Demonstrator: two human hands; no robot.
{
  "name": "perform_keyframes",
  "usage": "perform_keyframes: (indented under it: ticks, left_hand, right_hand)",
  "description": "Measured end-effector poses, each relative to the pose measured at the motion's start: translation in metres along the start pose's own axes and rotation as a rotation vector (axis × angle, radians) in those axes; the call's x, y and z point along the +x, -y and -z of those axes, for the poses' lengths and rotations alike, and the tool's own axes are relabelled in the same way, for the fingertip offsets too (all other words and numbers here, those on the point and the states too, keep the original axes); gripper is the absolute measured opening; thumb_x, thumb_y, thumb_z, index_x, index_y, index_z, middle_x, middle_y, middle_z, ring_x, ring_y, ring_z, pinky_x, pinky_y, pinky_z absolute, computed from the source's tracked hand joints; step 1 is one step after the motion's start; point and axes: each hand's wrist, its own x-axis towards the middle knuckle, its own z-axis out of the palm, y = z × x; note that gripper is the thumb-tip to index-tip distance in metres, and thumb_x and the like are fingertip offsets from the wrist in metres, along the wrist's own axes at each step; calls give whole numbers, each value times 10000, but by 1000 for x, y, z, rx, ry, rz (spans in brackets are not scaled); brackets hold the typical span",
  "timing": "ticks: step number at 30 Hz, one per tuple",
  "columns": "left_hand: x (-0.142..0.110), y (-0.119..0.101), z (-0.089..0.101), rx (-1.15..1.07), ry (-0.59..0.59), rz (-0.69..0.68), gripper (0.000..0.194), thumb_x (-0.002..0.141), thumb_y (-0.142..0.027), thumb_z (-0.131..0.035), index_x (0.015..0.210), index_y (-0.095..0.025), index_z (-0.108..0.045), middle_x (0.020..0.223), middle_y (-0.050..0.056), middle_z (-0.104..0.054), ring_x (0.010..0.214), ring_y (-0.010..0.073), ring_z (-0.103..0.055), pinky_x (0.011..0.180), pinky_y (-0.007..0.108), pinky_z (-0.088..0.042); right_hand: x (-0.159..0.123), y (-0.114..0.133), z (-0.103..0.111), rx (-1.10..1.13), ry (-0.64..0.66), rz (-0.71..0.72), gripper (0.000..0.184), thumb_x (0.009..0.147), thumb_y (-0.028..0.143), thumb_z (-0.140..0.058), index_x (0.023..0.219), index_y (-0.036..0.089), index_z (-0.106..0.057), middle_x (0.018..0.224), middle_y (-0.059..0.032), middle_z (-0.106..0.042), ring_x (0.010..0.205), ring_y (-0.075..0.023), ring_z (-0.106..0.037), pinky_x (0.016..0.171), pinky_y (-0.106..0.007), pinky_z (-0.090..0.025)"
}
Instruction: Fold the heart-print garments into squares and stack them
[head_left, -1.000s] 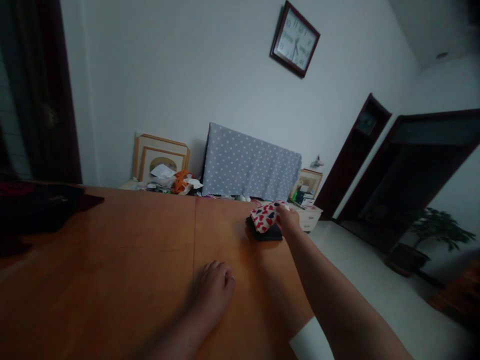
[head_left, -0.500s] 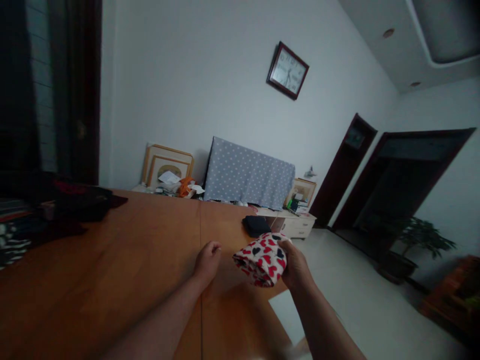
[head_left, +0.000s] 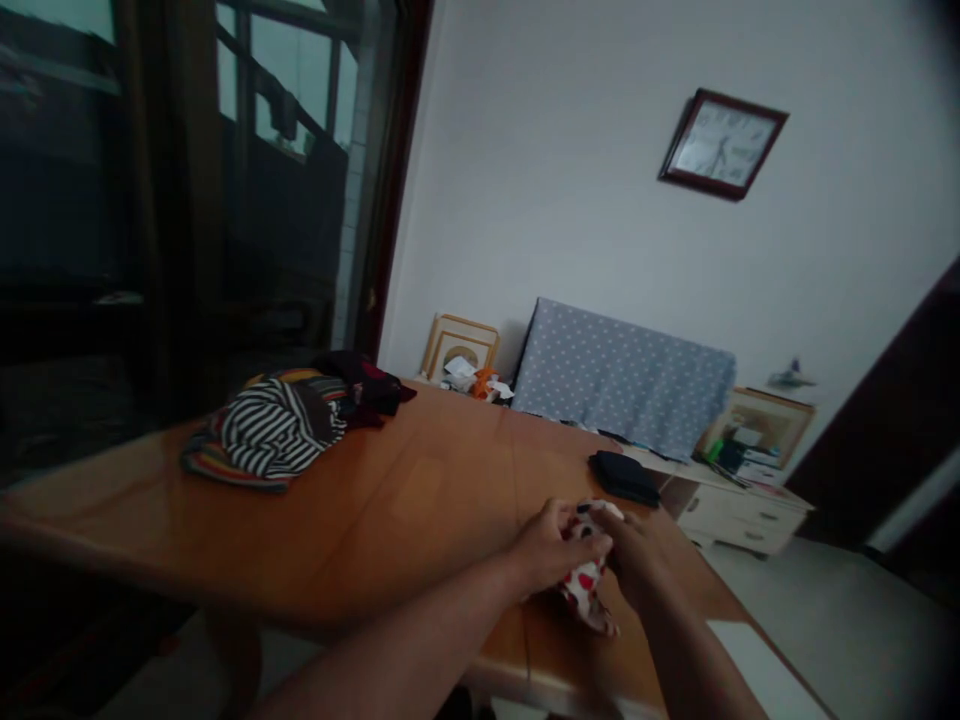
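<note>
Both my hands meet over the near right part of a wooden table (head_left: 390, 500). My left hand (head_left: 551, 545) and my right hand (head_left: 634, 550) are closed on a white cloth with red and black hearts (head_left: 585, 590), which hangs bunched between them just above the tabletop. A folded dark cloth (head_left: 624, 476) lies on the table beyond my hands, near its far right edge.
A pile of clothes (head_left: 281, 428), striped and dark, sits at the table's far left. Behind the table stand a dotted grey cover (head_left: 622, 375), picture frames (head_left: 459, 345) and a low white cabinet (head_left: 739, 505). A clock (head_left: 721, 140) hangs on the wall. Large windows (head_left: 187, 170) fill the left.
My right hand lifted the heart cloth off the dark folded cloth and brought it near; my left hand rose from the table and joined it. The view swung left, revealing the clothes pile and windows.
</note>
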Motion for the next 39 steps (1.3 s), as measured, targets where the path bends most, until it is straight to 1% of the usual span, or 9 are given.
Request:
perform_keyframes:
  ticks: [2, 6, 11, 14, 19, 24, 26, 30, 39]
  left_hand:
    - [-13, 1, 11, 79, -127, 28, 747, 657, -265, -841, 1316, -213, -493, 1268, 118, -653, 1076, 232, -646, 878, 310, -516]
    - [-26, 2, 51, 181, -351, 181, 484, 772, -142, -622, 1244, -185, -524, 1125, 102, -699, 924, 204, -679, 764, 295, -534]
    - [-31, 4, 104, 473, -412, 191, 464, 765, -100, -585, 1225, -139, -549, 1151, 131, -696, 983, 213, -672, 799, 289, -527]
    - [-36, 8, 117, 815, -498, 70, 493, 780, -120, -616, 1268, -143, -550, 1252, 144, -656, 1149, 241, -615, 973, 336, -477]
    - [-56, 10, 99, 1087, -319, -208, 451, 925, -403, -558, 1319, -185, -569, 1370, 134, -599, 1299, 273, -528, 1114, 395, -390]
    - [-62, 10, 71, 1186, -153, -169, 929, 744, -701, -684, 1477, -176, -460, 1544, 160, -457, 1430, 354, -395, 1184, 464, -303]
    - [-58, 12, 63, 1207, -142, -123, 944, 754, -662, -691, 1512, -169, -419, 1564, 160, -436, 1443, 356, -380, 1187, 463, -291]
    - [-48, 17, 53, 1208, -220, -43, 704, 862, -507, -611, 1461, -158, -489, 1498, 160, -522, 1391, 327, -459, 1166, 436, -309]
    - [-33, 18, 48, 1134, -385, 58, 258, 889, -302, -564, 1083, -233, -719, 1109, 128, -741, 1089, 305, -661, 949, 422, -460]
  right_hand:
    - [-9, -6, -23, 86, 68, -62, 273, 695, 438, -776, 773, 221, -630, 700, -39, -699, 569, -191, -655, 483, -276, -497]
    - [-23, -12, -43, 239, 86, -91, 349, 715, 466, -794, 897, 217, -630, 861, -61, -738, 805, -215, -729, 726, -319, -590]
    - [-24, -33, -18, 186, -217, 48, 320, 732, 454, -728, 893, 199, -621, 794, -35, -704, 694, -166, -683, 617, -262, -532]
    - [-31, -52, -5, 81, -265, 31, 307, 734, 472, -695, 828, 189, -618, 748, -29, -685, 614, -150, -628, 552, -257, -474]
    - [-50, -74, -10, -74, -144, 58, 296, 781, 515, -631, 798, 220, -610, 701, -1, -651, 638, -172, -603, 587, -277, -451]
    - [-54, -77, -12, -338, -73, 215, 292, 836, 495, -568, 785, 214, -624, 704, -9, -643, 690, -191, -590, 653, -291, -426]
    - [-53, -77, -10, -363, -67, 231, 298, 852, 491, -543, 790, 212, -628, 713, -14, -646, 700, -194, -590, 669, -293, -425]
    - [-50, -81, -7, -406, -56, 242, 326, 874, 502, -511, 815, 209, -640, 731, -24, -663, 714, -200, -601, 676, -290, -427]
    - [-47, -87, -11, -587, 56, 327, 339, 915, 448, -476, 929, 210, -717, 938, -66, -739, 883, -222, -656, 813, -304, -455]
